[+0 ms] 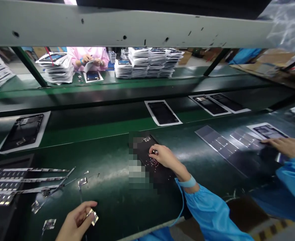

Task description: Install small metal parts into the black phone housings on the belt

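Observation:
My left hand (75,221) pinches a small circuit board (94,217) between thumb and fingers, above the green bench near its front edge. My right hand (164,156) is over a black pad (162,174), its thumb and fingertips pinched together. What those fingertips hold, if anything, is too small to name. Just below them lies a scatter of tiny pinkish parts (154,163). Another small board (146,139) rests at the pad's far end. Close to my left hand, small boards with thin leads (82,181) lie on the bench, one more (49,224) nearer the edge.
Strips (37,180) and a dark tray (1,221) sit at left. Tablet housings on white sheets (163,112) line the belt behind. At right, a co-worker's hand (288,147) is by clear film sheets (220,144). A beam (137,28) crosses overhead; another person (88,58) works opposite.

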A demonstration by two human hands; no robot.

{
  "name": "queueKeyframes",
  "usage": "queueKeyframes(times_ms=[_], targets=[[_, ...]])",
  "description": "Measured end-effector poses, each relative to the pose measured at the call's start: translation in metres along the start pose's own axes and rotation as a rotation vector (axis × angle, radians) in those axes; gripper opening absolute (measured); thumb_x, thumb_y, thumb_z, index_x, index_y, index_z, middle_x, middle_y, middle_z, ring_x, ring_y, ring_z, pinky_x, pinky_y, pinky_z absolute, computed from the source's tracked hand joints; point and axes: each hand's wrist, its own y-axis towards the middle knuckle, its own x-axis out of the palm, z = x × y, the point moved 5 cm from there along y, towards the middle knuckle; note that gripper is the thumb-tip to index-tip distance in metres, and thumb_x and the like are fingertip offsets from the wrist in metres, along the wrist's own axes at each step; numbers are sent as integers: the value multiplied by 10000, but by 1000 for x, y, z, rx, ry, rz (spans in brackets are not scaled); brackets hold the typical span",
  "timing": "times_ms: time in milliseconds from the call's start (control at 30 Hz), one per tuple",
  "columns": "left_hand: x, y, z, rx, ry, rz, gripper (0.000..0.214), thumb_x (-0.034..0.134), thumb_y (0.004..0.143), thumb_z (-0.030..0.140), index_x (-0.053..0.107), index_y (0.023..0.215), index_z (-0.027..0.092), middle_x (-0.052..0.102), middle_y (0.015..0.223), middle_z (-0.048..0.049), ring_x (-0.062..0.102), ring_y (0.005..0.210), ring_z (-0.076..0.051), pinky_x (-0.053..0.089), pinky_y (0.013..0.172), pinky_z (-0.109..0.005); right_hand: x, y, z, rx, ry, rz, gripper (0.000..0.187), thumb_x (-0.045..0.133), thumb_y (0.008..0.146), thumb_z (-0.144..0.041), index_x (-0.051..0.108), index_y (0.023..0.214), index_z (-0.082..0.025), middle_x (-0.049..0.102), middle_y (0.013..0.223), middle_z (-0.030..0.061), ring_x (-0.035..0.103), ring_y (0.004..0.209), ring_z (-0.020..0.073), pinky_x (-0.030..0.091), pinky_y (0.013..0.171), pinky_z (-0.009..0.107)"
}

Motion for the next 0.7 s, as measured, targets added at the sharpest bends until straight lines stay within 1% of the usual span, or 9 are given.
queueKeyframes(times_ms=[67,133,233,267,333,400,500,600,700], targets=[[3,10,0,3,-16,32,571,821,516,641,758,863,192,667,637,-21,664,666,-222,544,654,-286,4,3,-2,-27,8,-20,94,656,790,-144,649,726,-214,675,789,21,629,736,196,404,675,286],[-20,16,-1,5,-15,194,654,799,441,726,762,827,199,670,619,-24,668,653,-230,549,630,-293,3,3,-3,-56,31,-30,117,623,808,-128,626,722,-209,675,799,22,631,750,195,412,695,291],[-62,10,6,-11,3,423,742,797,276,773,759,755,208,711,662,-50,688,675,-262,564,596,-311,-5,0,-3,-87,73,-20,107,574,852,-149,608,765,-201,672,841,34,630,784,196,428,716,294],[-70,5,12,-11,4,468,749,798,257,774,759,746,207,726,695,-60,689,677,-266,566,579,-312,-7,-2,-4,-99,100,-12,104,557,870,-166,604,783,-198,667,847,37,623,780,193,429,709,292],[-70,-4,28,10,-7,483,723,812,314,751,762,778,198,729,713,-63,671,633,-242,553,534,-295,-13,-7,-12,-136,186,2,120,521,908,-213,598,818,-196,645,839,32,598,734,179,422,671,282],[-51,-8,48,69,-43,432,636,829,449,678,753,847,187,702,668,-43,631,572,-199,515,478,-260,-17,-12,-26,-181,290,-2,159,495,937,-267,592,833,-196,609,808,19,555,664,160,402,620,272],[1,1,78,186,-163,280,472,818,616,528,711,906,172,697,678,-39,641,597,-182,492,468,-233,-15,-19,-56,-237,395,-45,194,496,946,-305,585,813,-195,557,775,5,497,610,140,375,576,262],[50,21,101,276,-327,200,399,792,660,445,677,913,158,708,689,-49,665,617,-182,513,507,-243,-3,-27,-87,-302,479,-99,173,529,928,-272,582,784,-192,543,763,3,484,612,132,373,573,255],[82,38,112,297,-428,99,328,771,682,393,659,874,152,699,657,-43,658,581,-168,513,512,-246,14,-34,-112,-379,525,-155,131,544,905,-201,587,782,-193,563,763,5,509,638,134,391,594,250]])
